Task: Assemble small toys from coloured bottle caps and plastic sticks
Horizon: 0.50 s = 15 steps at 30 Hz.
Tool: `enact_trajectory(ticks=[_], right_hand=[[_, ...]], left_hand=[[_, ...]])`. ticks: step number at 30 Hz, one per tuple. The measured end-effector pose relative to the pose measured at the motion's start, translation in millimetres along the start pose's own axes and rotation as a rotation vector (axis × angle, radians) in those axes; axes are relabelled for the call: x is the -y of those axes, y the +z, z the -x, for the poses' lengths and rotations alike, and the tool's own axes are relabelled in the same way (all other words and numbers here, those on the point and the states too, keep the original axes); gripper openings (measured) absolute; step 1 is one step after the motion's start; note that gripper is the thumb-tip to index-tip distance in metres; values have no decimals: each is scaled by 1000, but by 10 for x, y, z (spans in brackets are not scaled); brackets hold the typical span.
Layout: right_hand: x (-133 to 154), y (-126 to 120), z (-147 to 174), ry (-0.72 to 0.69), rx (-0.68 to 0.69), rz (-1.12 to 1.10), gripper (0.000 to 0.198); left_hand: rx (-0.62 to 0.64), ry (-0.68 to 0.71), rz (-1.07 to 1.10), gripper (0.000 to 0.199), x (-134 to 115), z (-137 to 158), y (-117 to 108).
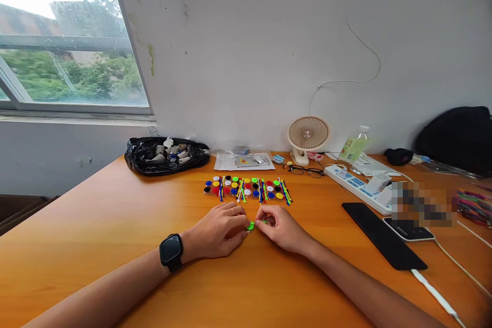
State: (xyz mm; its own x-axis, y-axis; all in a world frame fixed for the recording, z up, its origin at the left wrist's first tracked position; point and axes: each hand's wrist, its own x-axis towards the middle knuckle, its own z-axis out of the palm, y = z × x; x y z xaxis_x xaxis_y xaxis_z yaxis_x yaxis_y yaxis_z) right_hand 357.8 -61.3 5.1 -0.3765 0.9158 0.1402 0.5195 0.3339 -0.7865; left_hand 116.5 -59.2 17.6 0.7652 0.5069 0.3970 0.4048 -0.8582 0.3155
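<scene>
Two bare hands nearly meet above the table [238, 292]: the left hand [219, 231] grasps a green disc [250, 226] between thumb and fingers, while the right hand [283, 229] has its fingertips pinched just beside it. Whether these grip the green piece [264, 222] among them cannot be told. Coloured discs [234, 191] lie beyond the fingers. The step appears to be close fingertip handling; the next move seems to need a steady left hold.
</scene>
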Motion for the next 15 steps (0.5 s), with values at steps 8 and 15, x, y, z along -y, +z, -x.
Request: enact_trajectory(ticks=[8, 15], right_hand=[[78, -102, 46, 0, -188, 70, 38], [225, -249, 34, 242, -226, -486, 61]], left_hand=[[-32, -22, -5, 33, -31, 37, -5], [-457, -120, -12, 40, 56, 108, -98]])
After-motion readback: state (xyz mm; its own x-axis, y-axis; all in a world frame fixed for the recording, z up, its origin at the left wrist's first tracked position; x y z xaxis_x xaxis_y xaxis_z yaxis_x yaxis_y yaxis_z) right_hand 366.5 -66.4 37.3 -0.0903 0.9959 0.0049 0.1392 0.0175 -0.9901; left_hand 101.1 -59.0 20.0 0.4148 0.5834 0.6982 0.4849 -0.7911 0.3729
